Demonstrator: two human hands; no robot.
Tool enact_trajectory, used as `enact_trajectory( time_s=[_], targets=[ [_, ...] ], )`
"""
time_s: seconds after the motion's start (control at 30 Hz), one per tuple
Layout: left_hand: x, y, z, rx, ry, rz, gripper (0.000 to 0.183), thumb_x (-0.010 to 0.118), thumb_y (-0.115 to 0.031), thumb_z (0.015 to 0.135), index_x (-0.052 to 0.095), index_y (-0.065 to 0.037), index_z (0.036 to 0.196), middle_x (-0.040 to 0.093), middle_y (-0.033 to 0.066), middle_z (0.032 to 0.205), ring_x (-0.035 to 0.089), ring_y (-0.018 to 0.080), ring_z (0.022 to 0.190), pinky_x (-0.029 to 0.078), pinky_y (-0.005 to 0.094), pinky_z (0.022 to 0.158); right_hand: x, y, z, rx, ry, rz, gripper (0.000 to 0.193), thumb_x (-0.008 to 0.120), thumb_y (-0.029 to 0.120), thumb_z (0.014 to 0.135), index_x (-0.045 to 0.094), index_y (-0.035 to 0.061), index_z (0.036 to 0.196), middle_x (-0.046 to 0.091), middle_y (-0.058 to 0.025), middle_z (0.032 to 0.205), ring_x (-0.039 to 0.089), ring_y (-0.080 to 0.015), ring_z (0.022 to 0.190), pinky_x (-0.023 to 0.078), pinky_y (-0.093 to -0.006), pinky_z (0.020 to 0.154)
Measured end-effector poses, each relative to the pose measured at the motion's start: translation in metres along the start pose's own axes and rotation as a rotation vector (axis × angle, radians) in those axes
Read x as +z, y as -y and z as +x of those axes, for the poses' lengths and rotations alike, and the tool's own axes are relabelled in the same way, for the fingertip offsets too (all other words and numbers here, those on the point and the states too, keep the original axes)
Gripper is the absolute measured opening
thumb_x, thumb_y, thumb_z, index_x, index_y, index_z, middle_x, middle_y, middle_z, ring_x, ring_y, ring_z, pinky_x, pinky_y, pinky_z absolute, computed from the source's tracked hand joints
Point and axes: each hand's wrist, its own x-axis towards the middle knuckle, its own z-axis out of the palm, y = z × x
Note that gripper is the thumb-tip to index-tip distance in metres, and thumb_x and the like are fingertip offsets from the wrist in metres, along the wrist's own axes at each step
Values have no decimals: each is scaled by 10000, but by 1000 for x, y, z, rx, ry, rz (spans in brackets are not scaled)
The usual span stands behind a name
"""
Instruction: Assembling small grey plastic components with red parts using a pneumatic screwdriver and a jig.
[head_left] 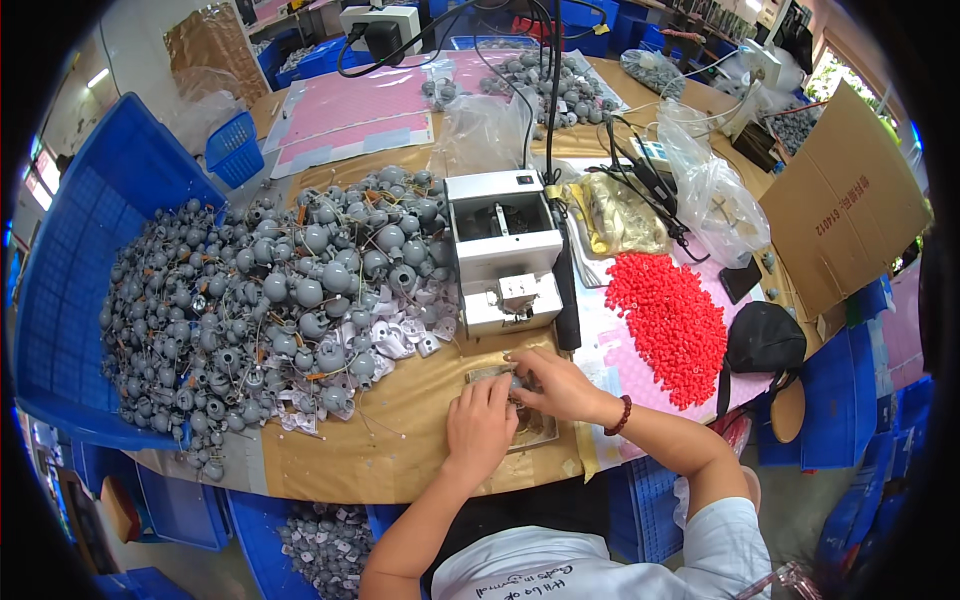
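My left hand and my right hand meet over a small flat plate near the table's front edge. Between their fingertips is a small grey rounded part, mostly covered by the fingers. Both hands are closed on it; its details are too small to make out. Just beyond the hands stands a white bench machine with an open top. To the left spreads a heap of grey ball-shaped parts with thin wires, and white tags lie at its near edge.
A tipped blue crate borders the heap. Right of the machine are small red plastic pieces, a black pouch, a phone and clear plastic bags. A cardboard flap stands at the right. Black cables hang above the machine.
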Motion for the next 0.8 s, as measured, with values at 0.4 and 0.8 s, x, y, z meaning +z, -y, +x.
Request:
enact_trajectory(
  time_s=[0.4, 0.8],
  targets=[
    [9, 2, 7, 35, 12, 24, 379, 780, -104, 785, 695, -58, 1151, 661, 110, 1036, 625, 331, 1011, 545, 443, 839, -33, -116, 76, 139, -742, 27, 566, 746, 185, 951, 529, -70, 1407, 718, -228, 1013, 707, -363, 894, 554, -441, 818],
    [6, 4, 2, -6, 15, -8, 369, 757, -120, 802, 692, -49, 1158, 664, 115, 1054, 627, 328, 1008, 563, 447, 817, -83, 63, 52, -388, -627, 721, 641, 657, -149, 883, 404, 15, 1449, 633, -71, 863, 669, -165, 783, 562, -336, 749]
  ],
)
